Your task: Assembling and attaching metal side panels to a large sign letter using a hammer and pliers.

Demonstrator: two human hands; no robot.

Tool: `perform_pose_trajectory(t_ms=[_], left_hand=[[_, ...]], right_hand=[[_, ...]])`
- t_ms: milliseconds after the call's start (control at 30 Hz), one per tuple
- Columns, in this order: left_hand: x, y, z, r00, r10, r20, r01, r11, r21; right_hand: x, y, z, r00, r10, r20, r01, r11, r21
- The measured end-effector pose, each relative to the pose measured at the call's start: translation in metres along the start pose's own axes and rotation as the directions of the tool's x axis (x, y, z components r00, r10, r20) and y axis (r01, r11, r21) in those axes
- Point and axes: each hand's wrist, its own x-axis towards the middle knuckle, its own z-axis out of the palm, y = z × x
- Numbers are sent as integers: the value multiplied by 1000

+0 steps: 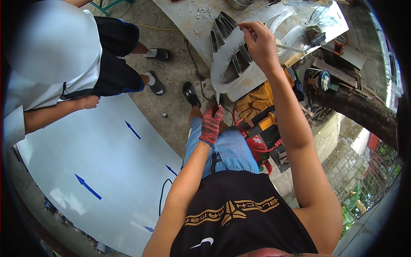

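Note:
A large flat sheet-metal piece (227, 50) with a curved outline lies on the worktable, its pointed end reaching over the near edge. Thin metal strips (222, 26) stand upright along its left side and around an opening in it. My left hand (210, 125), in a red and dark knit glove, is closed at the pointed end, close to my lap. Bare, my right hand (260, 45) hovers over the far part of the piece, thumb and fingers pinched beside the end of an upright strip. Whatever lies between those fingertips is too small to make out.
Small metal bits (203, 10) are scattered across the worktable (182, 17). Yellow work gloves (257, 102), a red machine (258, 145) and a bucket (317, 79) are at the right. On the left, a co-worker (113, 55) stands beside a large white sheet (107, 158) with blue arrows.

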Motion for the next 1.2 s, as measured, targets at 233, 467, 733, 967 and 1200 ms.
perform_pose_trajectory(t_ms=[233, 467, 733, 967, 1200], left_hand=[[3, -16, -5, 1000, 28, 9, -28, 999, -38], [-4, -8, 2, 1000, -11, -10, 11, 999, 40], [-8, 6, 10, 1000, -7, -24, 6, 998, -66], [-8, 8, 9, 999, -17, -30, 16, 999, -39], [-3, -8, 11, 1000, 11, -27, -10, 1000, 15]], right_hand=[[111, 49, 79, 929, -184, 320, 291, 900, -326], [142, 75, 130, 843, 42, 536, 322, 759, -566], [141, 78, 143, 805, 65, 589, 383, 701, -601], [140, 76, 141, 796, 114, 595, 306, 772, -557], [149, 90, 130, 858, -85, 507, 327, 851, -410]])
